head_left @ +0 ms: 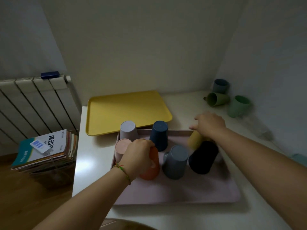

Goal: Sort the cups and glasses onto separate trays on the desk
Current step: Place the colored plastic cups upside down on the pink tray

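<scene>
The yellow tray [106, 113] lay behind the pink tray [182, 191], which held upturned cups [176, 161]. The left hand [139, 155] curled its fingers [149, 144] round the orange cup [152, 171]. The right hand [211, 125] covered the yellow cup [196, 140], its fingers too blurred to tell. Three loose cups [219, 99] sat far right on the white worktop [93, 146] by the wall [149, 47].

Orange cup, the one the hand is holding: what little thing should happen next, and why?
Probably the left hand should let go of the orange cup: it seems to stand upside down on the pink tray beside the grey cup. A green cup lies unsorted on its side on the desk.
</scene>
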